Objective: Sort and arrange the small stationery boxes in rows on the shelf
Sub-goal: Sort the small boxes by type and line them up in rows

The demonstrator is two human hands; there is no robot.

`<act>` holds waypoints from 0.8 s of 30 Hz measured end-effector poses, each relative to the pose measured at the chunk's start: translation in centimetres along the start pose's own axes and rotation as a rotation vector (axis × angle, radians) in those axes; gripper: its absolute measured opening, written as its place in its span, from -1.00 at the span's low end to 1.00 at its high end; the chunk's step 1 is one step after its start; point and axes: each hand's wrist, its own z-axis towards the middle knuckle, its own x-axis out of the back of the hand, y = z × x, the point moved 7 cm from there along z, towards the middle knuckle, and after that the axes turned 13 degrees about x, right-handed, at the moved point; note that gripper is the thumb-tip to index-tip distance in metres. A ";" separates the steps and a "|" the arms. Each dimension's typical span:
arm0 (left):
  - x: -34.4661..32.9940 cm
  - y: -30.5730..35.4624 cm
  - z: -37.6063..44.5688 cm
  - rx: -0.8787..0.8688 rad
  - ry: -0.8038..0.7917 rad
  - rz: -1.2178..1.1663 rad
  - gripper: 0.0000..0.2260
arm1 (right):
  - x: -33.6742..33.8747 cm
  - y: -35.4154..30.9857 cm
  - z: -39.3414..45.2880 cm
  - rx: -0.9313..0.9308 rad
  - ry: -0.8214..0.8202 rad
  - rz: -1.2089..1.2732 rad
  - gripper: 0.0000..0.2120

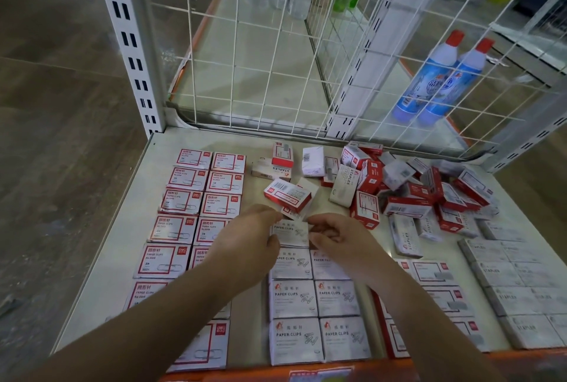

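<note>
Head view, only one. Shelf with sorted rows at the near side and an unsorted heap at the far right. Left: two columns of red-framed paper clip boxes, lying flat, edges touching. Middle: white paper clip boxes in two columns. Right: red-edged boxes partly hidden by the right forearm, then grey staples boxes in rows at the far right. Unsorted pile of red and white staple boxes, tumbled, some on edge. A few loose boxes between pile and rows, one red box tilted just beyond the hands.

Left hand and right hand meet at the far end of the middle columns over one white paper clip box. Left fingertips touch its left edge; right fingers curled at its right edge, seem to pinch it, contact is blurred. Box looks nearly flat on the shelf, heading the left white column.

Handling, judged: small cardboard boxes, light, fairly stiff but crushable at corners, smooth printed faces that slide easily on the shelf. Best held by the two opposite short sides, thumb and fingers, or nudged flat by an edge into line. Hard pushes could shift neighbours.

Behind wire mesh: two blue bottles.
</note>
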 end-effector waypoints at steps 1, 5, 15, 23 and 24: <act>0.0 0.2 0.1 -0.016 0.001 0.037 -0.65 | 0.1 0.0 0.0 0.007 0.005 -0.006 -0.72; -0.3 0.4 0.2 -0.051 -0.012 0.135 -0.65 | 0.2 -0.3 0.1 0.028 0.012 0.004 -0.68; -0.6 0.2 0.2 -0.056 -0.026 0.202 -0.61 | -0.1 -0.1 0.2 0.033 0.030 -0.009 -0.75; -0.7 0.1 0.2 -0.063 -0.038 0.236 -0.59 | -0.3 -0.1 0.1 0.027 0.040 -0.044 -0.75; -0.7 0.1 0.3 -0.065 -0.038 0.237 -0.59 | -0.1 -0.2 0.0 0.026 0.048 -0.046 -0.75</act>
